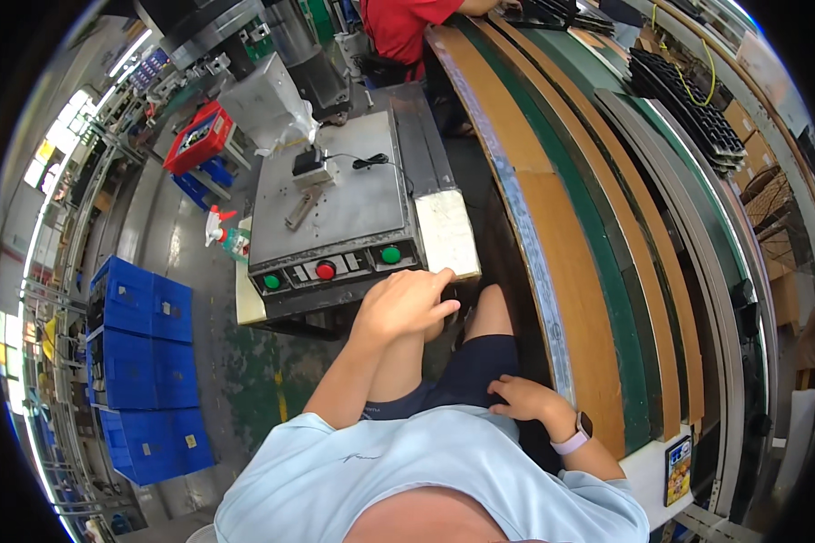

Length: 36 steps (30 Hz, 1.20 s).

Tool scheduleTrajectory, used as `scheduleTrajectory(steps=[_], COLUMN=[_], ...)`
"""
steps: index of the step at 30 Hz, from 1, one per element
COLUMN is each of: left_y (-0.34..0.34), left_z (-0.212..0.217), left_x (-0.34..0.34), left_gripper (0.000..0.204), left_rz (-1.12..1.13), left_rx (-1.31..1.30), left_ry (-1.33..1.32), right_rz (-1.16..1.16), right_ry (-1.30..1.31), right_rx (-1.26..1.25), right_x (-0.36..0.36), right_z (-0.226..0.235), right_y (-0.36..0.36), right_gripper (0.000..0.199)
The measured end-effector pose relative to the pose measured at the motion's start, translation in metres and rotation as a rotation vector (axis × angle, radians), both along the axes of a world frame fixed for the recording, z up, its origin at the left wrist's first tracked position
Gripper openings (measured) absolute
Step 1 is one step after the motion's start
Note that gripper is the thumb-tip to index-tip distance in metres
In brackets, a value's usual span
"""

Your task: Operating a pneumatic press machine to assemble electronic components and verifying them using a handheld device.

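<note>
far to your left, blue crates [145,362] stand stacked on the floor, with a red crate [197,138] higher up and a spray bottle [224,233] lying near the machine's corner. none of these are near your hands.

next comes the press [335,204], a grey metal bench machine with a flat steel plate on top and a small black fixture [310,163] with a cable sitting on it. along its front edge runs the control strip: a green button [273,281] at the left, a red button [325,270] in the middle, another green one [390,254] at the right. this is a heavy, rigid unit, bolted-down by the look of it; you don't lift it, you only press its buttons, which should be stiff and springy, best met with a flat fingertip.

your left hand [406,303] hangs just below the strip's right end, fingers loosely curled, holding nothing, index finger pointing toward the pale block [445,233] at the machine's right side. whether a fingertip touches the edge cannot be told.

your right hand [525,398], a watch [575,437] on its wrist, rests open on your thigh, gripping nothing.

at the right, a conveyor [607,271] curves away, black trays [688,109] stacked beside it, and another person in red [403,27] works at the far end.
</note>
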State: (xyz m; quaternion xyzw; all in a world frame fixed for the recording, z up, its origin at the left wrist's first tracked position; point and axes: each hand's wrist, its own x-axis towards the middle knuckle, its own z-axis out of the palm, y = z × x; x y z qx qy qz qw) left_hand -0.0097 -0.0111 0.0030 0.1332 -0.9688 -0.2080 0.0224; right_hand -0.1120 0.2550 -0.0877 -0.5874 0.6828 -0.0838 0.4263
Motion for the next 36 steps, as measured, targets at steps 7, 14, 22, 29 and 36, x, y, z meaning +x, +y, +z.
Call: scheduleTrajectory(steps=[7,14,22,29,36], left_y=[-0.008,-0.017,-0.022,0.001,0.001], left_z=[-0.007,-0.011,-0.002,-0.009,-0.005], left_x=[-0.017,-0.022,-0.010,-0.005,-0.003], left_gripper=[0.036,0.031,0.029,0.029,0.030], left_rz=[-0.074,-0.190,-0.168,-0.160,-0.116], left_rx=[0.164,0.398,0.474,0.148,0.184], left_ry=[-0.030,-0.097,0.036,0.146,0.110], right_rz=[0.019,0.045,0.033,0.028,0.059], right_ry=[0.024,0.000,-0.014,-0.002,-0.006], right_rx=[0.035,0.067,0.069,0.083,0.061], right_x=[0.000,-0.004,0.001,-0.001,-0.001], right_z=[-0.001,-0.001,0.000,-0.003,-0.007], right_y=[-0.001,0.001,-0.001,0.002,0.003], right_gripper=[0.039,0.041,0.042,0.042,0.042])
